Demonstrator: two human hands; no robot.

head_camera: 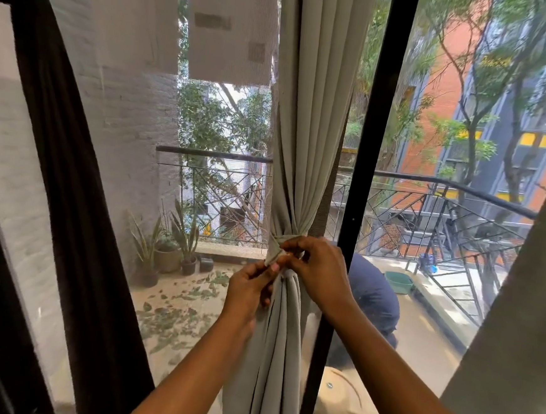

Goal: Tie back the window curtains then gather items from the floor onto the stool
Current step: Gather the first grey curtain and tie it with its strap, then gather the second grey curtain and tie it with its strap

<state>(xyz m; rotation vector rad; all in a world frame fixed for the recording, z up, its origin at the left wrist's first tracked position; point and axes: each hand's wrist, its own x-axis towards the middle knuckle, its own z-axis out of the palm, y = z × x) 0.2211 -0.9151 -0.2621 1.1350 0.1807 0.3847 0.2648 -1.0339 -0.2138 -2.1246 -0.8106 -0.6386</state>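
Observation:
A grey-green curtain (308,111) hangs bunched in the middle of the window, cinched at waist height by a tie-back band (282,239) of the same cloth. My left hand (250,286) pinches one end of the band just below the cinch. My right hand (317,269) grips the band at the knot, fingers curled over it. Both hands touch each other at the band. A dark brown curtain (70,191) hangs at the left, and another grey-green curtain (523,324) fills the right edge. No stool or floor items show.
A black window frame post (362,181) stands just right of the bunched curtain. Beyond the glass lie a balcony with potted plants (170,247), fallen leaves, a dark cushion (375,296), a green basin (398,282) and a metal railing (444,213).

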